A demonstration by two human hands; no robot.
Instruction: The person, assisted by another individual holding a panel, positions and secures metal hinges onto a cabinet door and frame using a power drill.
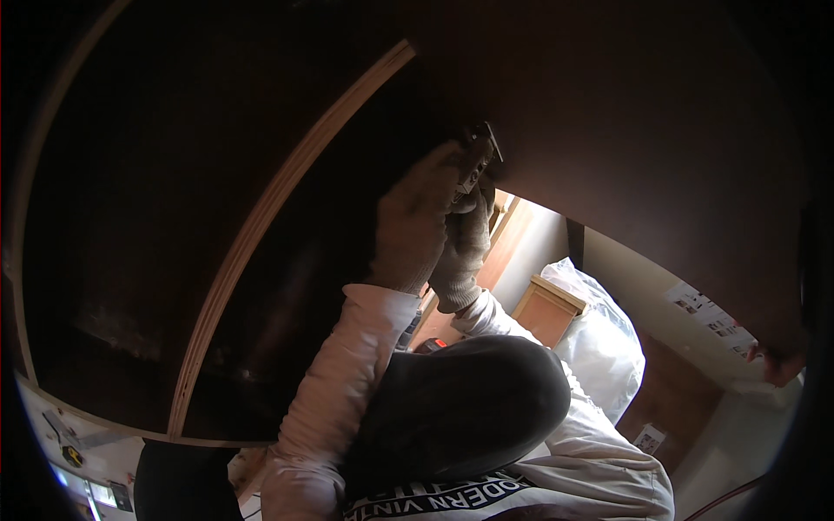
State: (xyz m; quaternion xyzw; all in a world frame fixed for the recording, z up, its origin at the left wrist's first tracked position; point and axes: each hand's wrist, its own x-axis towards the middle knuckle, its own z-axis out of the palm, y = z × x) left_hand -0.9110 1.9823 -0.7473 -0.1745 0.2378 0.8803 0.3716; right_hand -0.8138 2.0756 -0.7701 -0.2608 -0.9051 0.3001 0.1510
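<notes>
Both my hands wear pale knit gloves and meet around a small metal piece that looks like a cabinet hinge (474, 168). My left hand (417, 213) is closed on it from the left, its fingertips at the metal. Just below and to the right, my right hand (469, 239) is also closed, its fingers pressed up against the lower end of the piece. The flat plate of the hinge lies by the edge of a large dark panel (643, 156). Shadow hides how the hinge meets the panel, and part of my right fingers sits behind the left hand.
A dark cabinet with a pale plywood divider edge (261, 217) fills the left. My bent knee (469, 399) is below my hands. Beyond stand a wooden box (549, 308) and a white plastic bag (604, 347). What looks like another person's fingers (782, 368) touch the panel's lower right.
</notes>
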